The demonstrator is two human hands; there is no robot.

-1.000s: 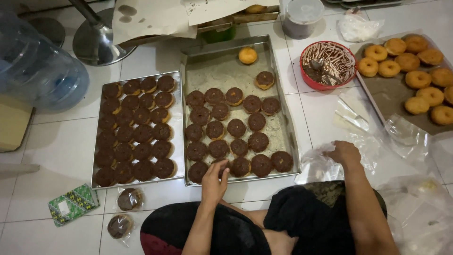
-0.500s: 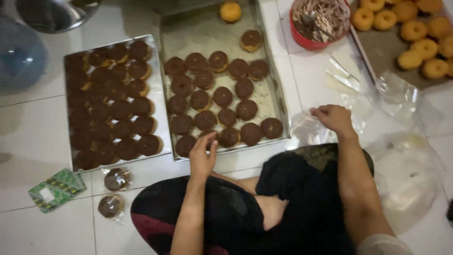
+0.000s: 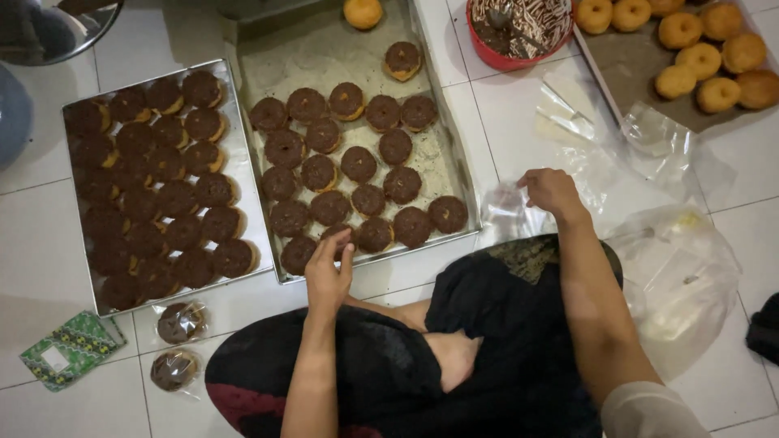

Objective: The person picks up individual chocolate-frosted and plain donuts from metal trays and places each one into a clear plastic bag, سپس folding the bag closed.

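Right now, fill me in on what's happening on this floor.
A person sits on the white tiled floor. Their left hand closes its grip on a chocolate-glazed doughnut at the near edge of the middle metal tray. Their right hand pinches a clear plastic bag. Two bagged doughnuts lie by the full left tray.

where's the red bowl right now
In the head view the red bowl sits at the top, right of the middle tray and left of the tray of plain doughnuts.
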